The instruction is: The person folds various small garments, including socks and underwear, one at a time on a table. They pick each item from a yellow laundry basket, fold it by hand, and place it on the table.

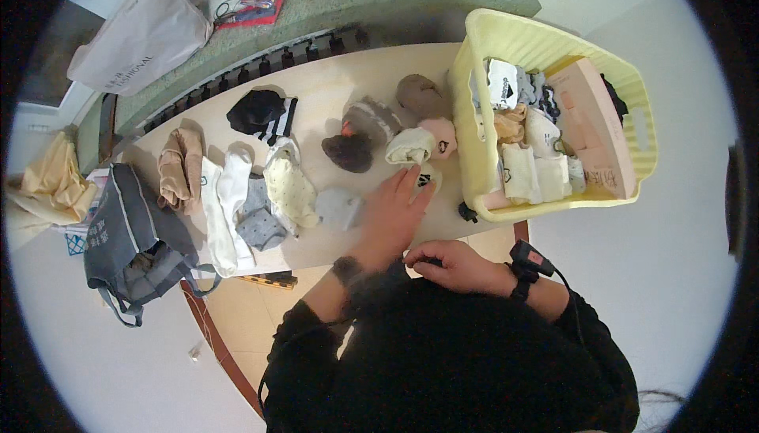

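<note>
My left hand (394, 214) reaches over the table, slightly blurred, its fingertips at a small white rolled sock with a black mark (428, 179); whether it grips the sock is unclear. Just beyond the fingers lies a cream rolled sock (409, 146), against a pink one (440, 136). Brown and grey rolled socks (372, 120) sit farther back, and a pale grey sock (339, 208) is left of the hand. My right hand (447, 264) rests curled at the table's near edge, by my body; a small dark thing shows at its fingers, too unclear to name.
A yellow plastic basket (646, 136) with rolled socks and a pink box (593, 131) stands at the right. Unrolled white socks (222, 214), brown socks (181, 163) and black socks (261, 114) lie left. A grey fabric bag (127, 225) overhangs the left end.
</note>
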The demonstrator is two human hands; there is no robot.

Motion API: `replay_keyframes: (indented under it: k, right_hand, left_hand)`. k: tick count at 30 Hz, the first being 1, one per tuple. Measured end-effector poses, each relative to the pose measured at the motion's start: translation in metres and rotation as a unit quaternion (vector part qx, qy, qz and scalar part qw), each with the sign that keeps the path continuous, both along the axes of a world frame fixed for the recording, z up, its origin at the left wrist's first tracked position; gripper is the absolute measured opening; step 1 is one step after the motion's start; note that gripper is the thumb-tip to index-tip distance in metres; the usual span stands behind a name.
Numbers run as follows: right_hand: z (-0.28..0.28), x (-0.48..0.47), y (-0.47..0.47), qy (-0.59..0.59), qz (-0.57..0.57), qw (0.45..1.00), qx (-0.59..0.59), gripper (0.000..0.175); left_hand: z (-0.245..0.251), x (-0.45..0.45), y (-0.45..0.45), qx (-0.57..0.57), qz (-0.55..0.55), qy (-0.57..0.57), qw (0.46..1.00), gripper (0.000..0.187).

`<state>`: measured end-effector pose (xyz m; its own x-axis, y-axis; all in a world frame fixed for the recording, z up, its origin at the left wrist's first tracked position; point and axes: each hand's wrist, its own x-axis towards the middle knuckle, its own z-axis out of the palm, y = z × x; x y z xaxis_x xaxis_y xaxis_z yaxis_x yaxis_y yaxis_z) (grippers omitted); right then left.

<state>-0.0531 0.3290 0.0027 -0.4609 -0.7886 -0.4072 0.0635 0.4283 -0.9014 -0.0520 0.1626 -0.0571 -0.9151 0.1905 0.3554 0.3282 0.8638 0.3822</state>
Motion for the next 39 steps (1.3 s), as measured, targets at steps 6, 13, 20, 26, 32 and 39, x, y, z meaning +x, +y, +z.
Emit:
replay_keyframes:
  k: [6,13,20,26,32,39]
  right_hand:
    - [0.003,-0.005,0.019,-0.013,0.024,0.999,0.02,0.023]
    - [0.009,-0.012,0.039,0.047,-0.014,0.999,-0.005,0.032]
    - [0.03,-0.014,0.013,-0.011,-0.076,0.981,-0.176,0.053]
    - [0.037,-0.005,-0.013,0.091,-0.049,0.959,-0.264,0.029]
    - [0.025,0.005,-0.021,-0.107,-0.038,0.965,-0.236,0.021]
    - [0.02,0.006,-0.023,-0.25,-0.075,0.948,-0.182,0.02]
  left_hand:
    - [-0.011,-0.01,0.025,0.052,0.072,-0.08,0.993,0.052]
    - [-0.002,0.024,0.022,0.376,0.252,-0.095,0.887,0.049]
    - [0.052,0.088,0.033,0.68,0.254,-0.09,0.682,0.058]
    - [0.078,0.122,0.053,0.706,0.261,0.011,0.658,0.06]
    - [0.089,0.145,0.059,0.737,0.305,0.038,0.602,0.049]
    - [0.094,0.15,0.058,0.771,0.336,0.024,0.54,0.039]
